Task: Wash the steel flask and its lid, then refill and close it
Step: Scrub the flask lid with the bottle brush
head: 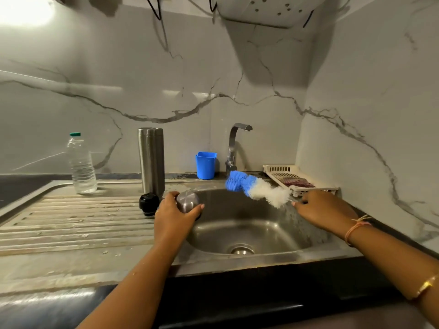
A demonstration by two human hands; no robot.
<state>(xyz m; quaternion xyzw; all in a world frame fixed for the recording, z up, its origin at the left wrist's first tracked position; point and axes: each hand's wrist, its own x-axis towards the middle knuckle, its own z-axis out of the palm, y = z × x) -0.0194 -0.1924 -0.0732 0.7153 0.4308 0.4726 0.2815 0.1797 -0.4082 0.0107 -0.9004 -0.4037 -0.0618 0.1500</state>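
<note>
The steel flask (151, 160) stands upright and uncapped on the drainboard, left of the sink. My left hand (174, 216) grips the steel lid cup (187, 201) at the sink's left rim. A black inner stopper (149, 203) sits on the drainboard just left of that hand. My right hand (320, 207) holds the handle of a blue-and-white bottle brush (256, 188), whose bristles point left above the basin. A plastic water bottle (81, 163) with a green cap stands at the far left.
The steel sink basin (273, 233) lies between my hands, with the tap (235, 148) behind it. A blue cup (205, 164) stands by the tap. A white plastic tray (285, 172) holding a scrubber sits at the back right corner. The ribbed drainboard (71, 222) stretches left.
</note>
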